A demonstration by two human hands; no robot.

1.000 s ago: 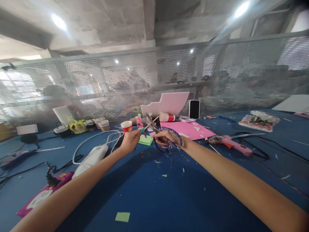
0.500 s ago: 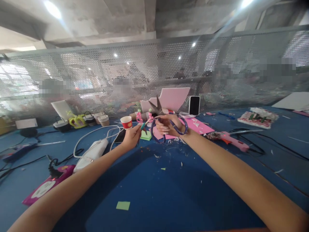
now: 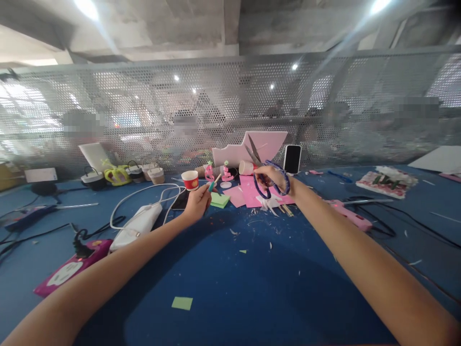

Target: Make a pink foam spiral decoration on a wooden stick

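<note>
The left hand (image 3: 197,202) pinches a thin teal-tipped stick (image 3: 213,184) — slanted up and right toward the scissors (image 3: 257,160), just apart — which the right hand (image 3: 271,177) grips, blades up, near the table's (image 3: 230,288) far edge.

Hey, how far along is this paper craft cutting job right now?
Done: white and pink scraps litter the table, and two pink figures stand by the red cup. In hand: left hand pinches a teal-tipped stick; right hand holds the scissors, blades up, apart from it. Left: the pink sheets look mostly uncut.
</note>
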